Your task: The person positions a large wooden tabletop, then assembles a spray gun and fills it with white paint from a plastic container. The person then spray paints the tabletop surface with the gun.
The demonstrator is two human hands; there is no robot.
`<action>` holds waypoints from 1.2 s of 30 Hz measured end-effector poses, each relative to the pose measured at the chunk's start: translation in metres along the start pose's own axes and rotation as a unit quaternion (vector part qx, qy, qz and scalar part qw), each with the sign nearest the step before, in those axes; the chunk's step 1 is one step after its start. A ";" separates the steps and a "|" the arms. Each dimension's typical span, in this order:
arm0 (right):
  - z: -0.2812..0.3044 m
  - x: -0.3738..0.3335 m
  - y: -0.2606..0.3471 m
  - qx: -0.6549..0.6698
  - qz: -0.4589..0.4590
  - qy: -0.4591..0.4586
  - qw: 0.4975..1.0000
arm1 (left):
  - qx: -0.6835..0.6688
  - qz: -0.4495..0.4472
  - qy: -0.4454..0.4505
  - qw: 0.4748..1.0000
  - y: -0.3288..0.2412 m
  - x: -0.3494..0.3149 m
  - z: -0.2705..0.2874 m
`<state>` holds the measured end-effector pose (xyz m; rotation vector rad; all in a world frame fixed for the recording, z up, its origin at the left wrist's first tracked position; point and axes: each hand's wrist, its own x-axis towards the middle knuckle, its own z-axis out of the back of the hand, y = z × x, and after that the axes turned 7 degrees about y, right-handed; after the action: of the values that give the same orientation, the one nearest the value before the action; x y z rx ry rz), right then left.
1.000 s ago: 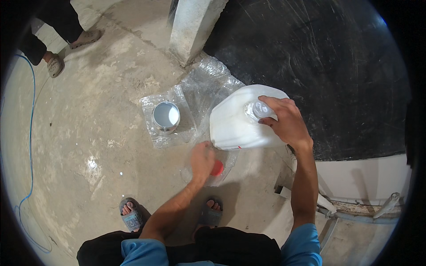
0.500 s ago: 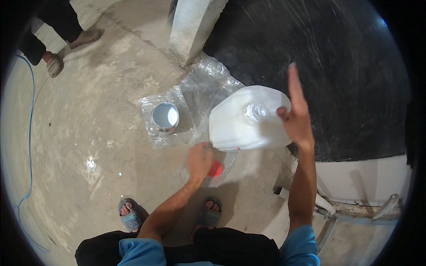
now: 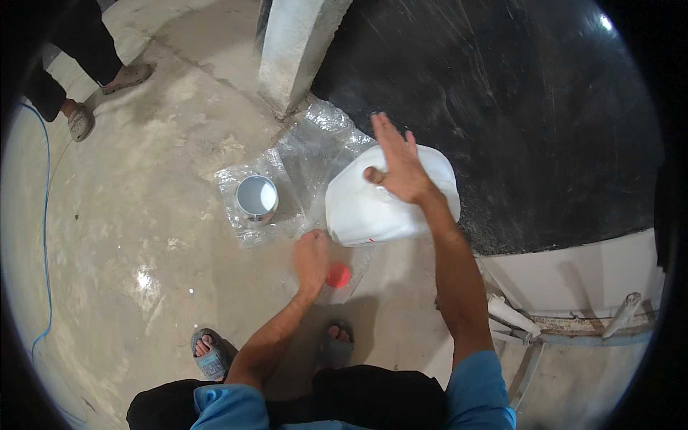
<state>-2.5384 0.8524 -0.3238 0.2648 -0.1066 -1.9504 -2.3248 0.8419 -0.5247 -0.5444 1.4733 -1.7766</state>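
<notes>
Right hand (image 3: 401, 170) is outspread over a white jug (image 3: 369, 213).

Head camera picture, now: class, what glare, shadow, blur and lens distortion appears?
Head view: glare on the concrete floor, at left; head view: dark shadow beside the right sandal; head view: right hand looks slightly blurred; head view: lower edge of the black surface bends near the right rim.

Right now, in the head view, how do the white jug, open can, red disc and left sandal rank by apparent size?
1. White jug, clearly largest
2. Open can and left sandal, too alike to rank, with the sandal's heel end partly hidden
3. Red disc, smallest
</notes>
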 end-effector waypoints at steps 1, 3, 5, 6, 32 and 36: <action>0.015 -0.001 0.003 0.015 -0.028 -0.011 0.999 | -0.003 0.006 0.006 1.000 0.001 -0.001 0.000; 0.051 -0.008 0.009 0.055 -0.027 -0.113 0.992 | 0.028 -0.009 0.007 1.000 0.005 -0.005 0.001; 0.080 -0.023 0.015 0.111 0.026 -0.216 0.970 | 0.078 -0.038 0.045 0.995 0.010 -0.010 0.002; 0.092 -0.031 0.015 0.125 0.074 -0.228 0.963 | 0.113 -0.049 0.082 0.989 0.013 -0.013 0.002; -0.066 -0.181 -0.005 0.258 -0.182 -0.448 0.837 | 0.091 0.031 0.268 0.959 -0.023 -0.006 0.020; -0.047 -0.136 -0.018 0.226 -0.172 -0.464 0.839 | -0.245 -0.028 0.194 0.949 -0.090 0.034 0.056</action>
<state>-2.4939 0.9869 -0.3543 -0.4206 -1.2394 -2.2266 -2.3303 0.7855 -0.4295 -0.4980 2.2231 -1.6168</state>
